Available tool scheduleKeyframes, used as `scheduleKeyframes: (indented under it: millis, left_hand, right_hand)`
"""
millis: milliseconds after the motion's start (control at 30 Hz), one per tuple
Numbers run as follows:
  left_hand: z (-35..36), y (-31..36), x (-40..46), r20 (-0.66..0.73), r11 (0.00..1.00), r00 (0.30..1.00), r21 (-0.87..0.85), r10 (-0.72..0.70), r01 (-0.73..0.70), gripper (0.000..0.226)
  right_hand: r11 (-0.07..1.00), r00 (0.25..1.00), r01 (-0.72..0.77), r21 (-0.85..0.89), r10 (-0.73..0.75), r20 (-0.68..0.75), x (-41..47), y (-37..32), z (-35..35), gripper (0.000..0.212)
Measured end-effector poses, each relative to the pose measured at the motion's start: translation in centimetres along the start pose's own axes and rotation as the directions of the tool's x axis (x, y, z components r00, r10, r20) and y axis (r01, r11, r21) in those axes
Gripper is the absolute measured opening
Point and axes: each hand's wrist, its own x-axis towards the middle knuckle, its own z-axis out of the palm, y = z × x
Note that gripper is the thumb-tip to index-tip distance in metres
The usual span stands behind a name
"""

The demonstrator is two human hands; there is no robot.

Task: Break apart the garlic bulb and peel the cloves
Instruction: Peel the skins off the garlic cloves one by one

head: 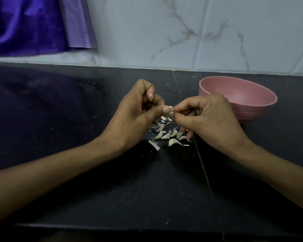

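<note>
While the bulb is already broken apart, the peeling step is judged to be in hand. Largest is the dark, speckled stone desk (77, 119), backed by pale marbled wall tiles (147, 32); a smooth, round pink bowl (238, 95) is set at its rear. Just left of the bowl, both hands are raised: a single clove (170, 109) is pinched by the curled fingers of the left hand (135, 110) and picked at by the thumb and forefinger of the right hand (206, 117). Nearer than the bowl, under the hands, small curved, papery-skinned loose cloves (166, 135) and thin white skin flakes (154, 145) are scattered. A fingernail catch and careful strip are called for next.
</note>
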Motion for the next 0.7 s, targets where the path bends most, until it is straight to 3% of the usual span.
scheduleKeyframes:
  millis: [300, 400, 500, 700]
  left_hand:
    - [0.1, -0.1, 0.0, -0.024, 0.999, 0.999, -0.037, 0.030, -0.031, 0.031]
    - [-0.4, -0.2, 0.4, -0.122, 0.999, 0.992, -0.001, 0.034, -0.034, 0.032]
    - [-1.4, -0.9, 1.1, -0.193, 0.998, 0.981, 0.062, -0.001, 0.013, 0.031]
    - [-1.3, -1.8, 0.6, -0.021, 0.969, 1.000, 0.247, 0.022, -0.016, 0.006]
  right_hand:
    - [0.990, 0.996, 0.090, -0.108, -0.092, -0.016, -0.1, -0.2, -0.2, 0.005]
    - [0.978, 0.994, 0.107, -0.180, -0.098, 0.057, -0.3, 0.1, -0.1, 0.006]
    - [0.987, 0.994, 0.070, -0.142, -0.057, 0.093, -0.4, 0.4, -0.2, 0.006]
    - [0.999, 0.997, 0.029, -0.035, -0.027, 0.073, 0.0, 0.3, -0.8, 0.001]
